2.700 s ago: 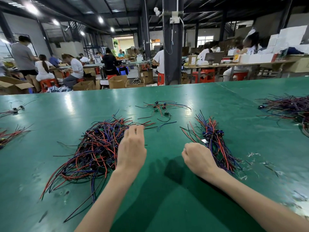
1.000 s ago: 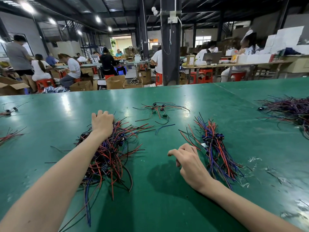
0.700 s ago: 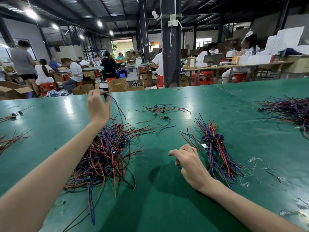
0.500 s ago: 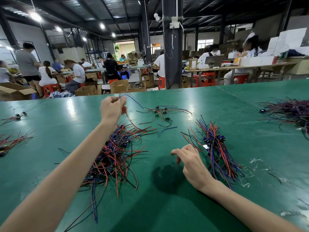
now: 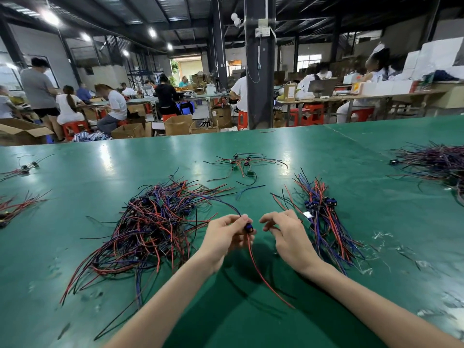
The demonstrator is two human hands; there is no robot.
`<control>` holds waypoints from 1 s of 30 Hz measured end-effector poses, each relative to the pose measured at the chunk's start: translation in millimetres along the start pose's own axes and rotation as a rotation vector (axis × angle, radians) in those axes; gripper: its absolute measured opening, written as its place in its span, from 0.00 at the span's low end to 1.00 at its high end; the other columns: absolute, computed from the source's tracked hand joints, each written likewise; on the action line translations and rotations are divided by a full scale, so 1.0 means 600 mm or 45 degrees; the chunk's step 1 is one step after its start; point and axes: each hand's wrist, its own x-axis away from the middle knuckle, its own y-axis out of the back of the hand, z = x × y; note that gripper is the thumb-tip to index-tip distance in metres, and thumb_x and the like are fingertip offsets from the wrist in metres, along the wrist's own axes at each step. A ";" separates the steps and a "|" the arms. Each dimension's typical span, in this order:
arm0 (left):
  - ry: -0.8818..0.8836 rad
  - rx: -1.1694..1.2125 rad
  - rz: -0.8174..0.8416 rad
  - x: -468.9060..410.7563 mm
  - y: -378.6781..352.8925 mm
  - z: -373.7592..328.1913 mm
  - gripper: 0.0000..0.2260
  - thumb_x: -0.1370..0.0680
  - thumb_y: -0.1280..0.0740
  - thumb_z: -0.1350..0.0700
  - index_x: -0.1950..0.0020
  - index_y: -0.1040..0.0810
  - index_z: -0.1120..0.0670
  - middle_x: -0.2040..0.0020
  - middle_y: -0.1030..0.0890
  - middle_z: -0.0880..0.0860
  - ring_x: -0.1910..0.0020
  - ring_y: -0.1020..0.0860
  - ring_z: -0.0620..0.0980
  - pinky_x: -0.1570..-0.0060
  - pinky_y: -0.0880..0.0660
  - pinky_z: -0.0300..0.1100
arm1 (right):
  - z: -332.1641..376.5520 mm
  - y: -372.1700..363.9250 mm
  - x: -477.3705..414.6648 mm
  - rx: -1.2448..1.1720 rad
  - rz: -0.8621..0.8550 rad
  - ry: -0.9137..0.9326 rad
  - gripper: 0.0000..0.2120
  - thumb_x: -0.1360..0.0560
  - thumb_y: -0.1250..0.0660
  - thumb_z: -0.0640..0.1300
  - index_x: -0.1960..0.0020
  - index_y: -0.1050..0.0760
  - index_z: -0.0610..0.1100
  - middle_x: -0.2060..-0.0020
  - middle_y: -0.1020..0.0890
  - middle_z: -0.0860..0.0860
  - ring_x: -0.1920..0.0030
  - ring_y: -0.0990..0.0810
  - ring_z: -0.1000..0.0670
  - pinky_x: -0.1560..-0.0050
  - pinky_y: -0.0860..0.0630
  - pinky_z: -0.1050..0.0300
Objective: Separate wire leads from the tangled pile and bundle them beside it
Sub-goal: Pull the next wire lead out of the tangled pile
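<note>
A tangled pile of red, blue and black wire leads (image 5: 155, 219) lies on the green table (image 5: 351, 172), left of centre. My left hand (image 5: 223, 234) pinches one wire lead (image 5: 261, 270) by its small blue connector, just right of the pile; its red wire hangs toward me and a dark wire arcs back over the pile. My right hand (image 5: 288, 234) hovers close beside the connector with fingers loosely curled and holds nothing. A sorted bundle of leads (image 5: 324, 217) lies right of my right hand.
A few loose leads with connectors (image 5: 246, 164) lie farther back at centre. Another wire pile (image 5: 437, 162) sits at the far right, and smaller groups (image 5: 17, 204) at the left edge. Bits of clear plastic scrap (image 5: 384, 237) lie right of the bundle. People work at benches beyond the table.
My left hand pulled one lead up out of the pile and brought it down to the right, in front of me. My right hand rose off the table toward it.
</note>
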 end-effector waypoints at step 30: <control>-0.178 -0.051 -0.109 0.000 0.003 0.026 0.05 0.27 0.29 0.61 0.62 0.21 0.58 0.72 0.24 0.47 0.72 0.31 0.43 0.66 0.31 0.34 | 0.035 0.007 -0.001 -1.301 0.437 -0.783 0.03 0.26 0.37 0.31 0.55 0.25 0.37 0.68 0.21 0.42 0.74 0.22 0.50 0.71 0.23 0.59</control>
